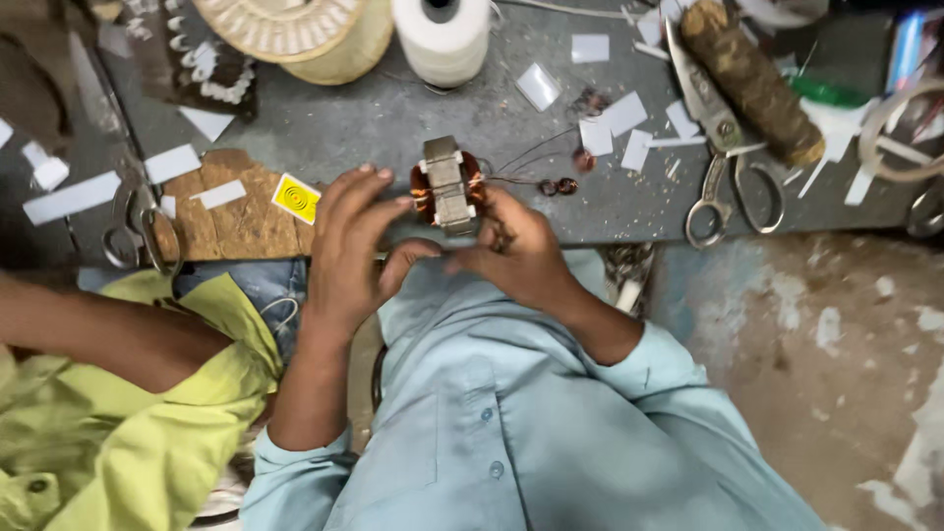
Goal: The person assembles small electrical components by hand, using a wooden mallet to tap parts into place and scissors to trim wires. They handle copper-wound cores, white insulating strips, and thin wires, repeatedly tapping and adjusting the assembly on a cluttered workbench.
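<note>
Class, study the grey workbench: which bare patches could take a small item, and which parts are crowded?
Bare grey workbench lies between the white thread cone and the cardboard piece, and between the coil and scissors. The top right, strewn with paper slips, is crowded.

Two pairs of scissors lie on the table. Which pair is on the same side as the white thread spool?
The large steel scissors, right of the white thread spool, beside the brown twine roll. The other scissors lie at the left edge, near the cardboard piece.

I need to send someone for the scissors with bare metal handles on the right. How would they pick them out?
Start at the grey workbench and go to its right part, beside the brown thread-wound roll. The scissors lie there, blades pointing away, loops at the bench's near edge. They are all plain steel and lie among white paper scraps.
</note>
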Tool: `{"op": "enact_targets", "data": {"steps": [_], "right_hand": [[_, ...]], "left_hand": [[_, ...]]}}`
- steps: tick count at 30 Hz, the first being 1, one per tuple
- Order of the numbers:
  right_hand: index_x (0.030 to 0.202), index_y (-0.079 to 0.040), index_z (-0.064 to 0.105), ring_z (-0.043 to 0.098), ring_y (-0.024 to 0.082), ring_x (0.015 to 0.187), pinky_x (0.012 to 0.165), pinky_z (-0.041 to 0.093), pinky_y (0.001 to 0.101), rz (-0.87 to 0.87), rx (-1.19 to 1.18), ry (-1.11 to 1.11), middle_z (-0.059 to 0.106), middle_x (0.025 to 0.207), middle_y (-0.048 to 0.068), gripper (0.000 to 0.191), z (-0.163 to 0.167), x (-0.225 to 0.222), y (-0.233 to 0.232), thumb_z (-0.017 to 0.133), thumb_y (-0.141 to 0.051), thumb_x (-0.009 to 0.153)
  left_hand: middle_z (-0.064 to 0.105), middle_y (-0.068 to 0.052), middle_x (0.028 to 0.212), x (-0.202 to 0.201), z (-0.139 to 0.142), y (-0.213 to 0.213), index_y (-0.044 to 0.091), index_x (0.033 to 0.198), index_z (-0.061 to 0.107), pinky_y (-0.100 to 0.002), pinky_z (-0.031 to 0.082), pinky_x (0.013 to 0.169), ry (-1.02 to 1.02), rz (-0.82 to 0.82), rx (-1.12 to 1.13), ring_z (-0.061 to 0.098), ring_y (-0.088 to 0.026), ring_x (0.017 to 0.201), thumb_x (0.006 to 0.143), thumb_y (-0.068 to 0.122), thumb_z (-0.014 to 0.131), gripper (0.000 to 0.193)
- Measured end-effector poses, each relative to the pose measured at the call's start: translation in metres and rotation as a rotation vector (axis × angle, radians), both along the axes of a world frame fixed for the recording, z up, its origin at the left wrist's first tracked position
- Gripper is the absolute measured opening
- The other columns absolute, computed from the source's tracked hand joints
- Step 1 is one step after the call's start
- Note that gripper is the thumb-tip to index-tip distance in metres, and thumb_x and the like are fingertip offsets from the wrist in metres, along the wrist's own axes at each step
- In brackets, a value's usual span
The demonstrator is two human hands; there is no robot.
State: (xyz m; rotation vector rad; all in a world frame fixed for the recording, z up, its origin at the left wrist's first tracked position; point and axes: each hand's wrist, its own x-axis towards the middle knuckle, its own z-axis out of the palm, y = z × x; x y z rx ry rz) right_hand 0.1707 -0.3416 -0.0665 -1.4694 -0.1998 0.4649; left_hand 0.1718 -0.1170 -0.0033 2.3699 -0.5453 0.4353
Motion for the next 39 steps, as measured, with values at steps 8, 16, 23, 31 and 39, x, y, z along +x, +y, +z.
{"op": "enact_targets", "data": {"steps": [8,16,23,31,39], "right_hand": [[0.126,0.003,0.058,0.048,0.002,0.068,0.056,0.043,0.0233,-0.032,-0.089,-0.069,0.061,0.082,0.0,0.045,0.013,0.008,0.011,0.082,-0.017,0.094],[0.133,0.004,0.058,0.056,0.005,0.075,0.064,0.05,0.0256,-0.019,-0.099,-0.122,0.069,0.09,0.004,0.047,0.018,0.009,0.012,0.08,-0.014,0.095],[0.126,-0.008,0.07,0.075,0.019,0.103,0.088,0.062,0.0309,-0.275,-0.409,-0.532,0.074,0.12,0.008,0.024,0.048,0.009,-0.057,0.065,-0.001,0.104],[0.122,-0.006,0.072,0.057,0.038,0.114,0.098,0.045,0.0447,0.001,-1.0,-0.912,0.066,0.125,0.017,0.045,0.065,0.069,-0.109,0.081,-0.009,0.078],[0.125,-0.002,0.066,0.065,0.031,0.105,0.088,0.053,0.0406,0.163,-0.657,-1.044,0.069,0.118,0.014,0.049,0.176,-0.009,-0.046,0.085,-0.022,0.085]], "left_hand": [[0.071,-0.015,0.129,0.039,-0.001,0.002,0.001,0.123,0.075,-0.046,0.059,0.105,-0.083,-0.342,0.282,0.068,-0.034,0.124,0.086,0.005,0.071,0.037],[0.07,-0.017,0.128,0.034,-0.012,0.006,-0.002,0.123,0.074,-0.047,0.058,0.106,-0.121,-0.333,0.216,0.067,-0.036,0.124,0.087,0.007,0.078,0.037],[0.062,-0.026,0.138,-0.02,0.003,-0.004,-0.007,0.129,0.064,-0.042,0.052,0.111,0.041,0.077,-0.201,0.064,-0.038,0.128,0.085,0.006,0.087,0.051],[0.07,-0.02,0.128,-0.046,0.029,-0.01,-0.004,0.121,0.069,-0.041,0.054,0.106,0.001,0.029,-0.277,0.069,-0.035,0.12,0.088,0.002,0.083,0.036],[0.07,-0.018,0.131,-0.046,0.045,0.012,0.0,0.125,0.07,-0.042,0.052,0.108,0.059,0.112,-0.319,0.068,-0.033,0.124,0.09,0.004,0.081,0.037]]}}
